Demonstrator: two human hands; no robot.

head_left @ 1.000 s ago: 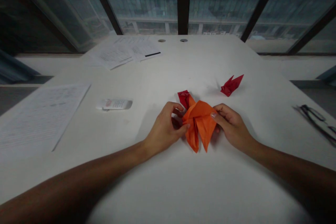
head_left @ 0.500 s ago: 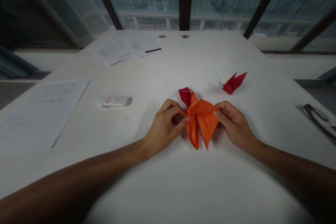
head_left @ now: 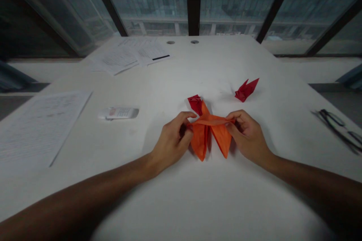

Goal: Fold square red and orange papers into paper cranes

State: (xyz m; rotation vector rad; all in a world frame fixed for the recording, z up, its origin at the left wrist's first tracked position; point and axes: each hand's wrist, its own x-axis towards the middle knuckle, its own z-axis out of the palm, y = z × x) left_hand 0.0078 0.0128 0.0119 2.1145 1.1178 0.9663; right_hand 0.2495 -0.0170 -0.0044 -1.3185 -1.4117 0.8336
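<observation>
An orange folded paper is stretched between my two hands just above the white table. My left hand pinches its left edge between thumb and forefinger. On the other side, my right hand grips the right corner, with the thumb on the near face. Two pointed flaps hang toward me, and one narrow point sticks up at the back. Right behind it is a red folded paper piece, partly covered by the orange paper. A second red origami piece stands apart, beyond my right hand.
A white eraser-like item with printing lies left of my hands. Printed sheets cover the table's left side, and more papers lie at the back left. Black-framed glasses rest at the right edge. Windows stand behind the table.
The orange paper's upper flap has flattened into a narrow band across the top, and its lower flaps have spread apart. The whole view has shifted slightly, with objects appearing further left.
</observation>
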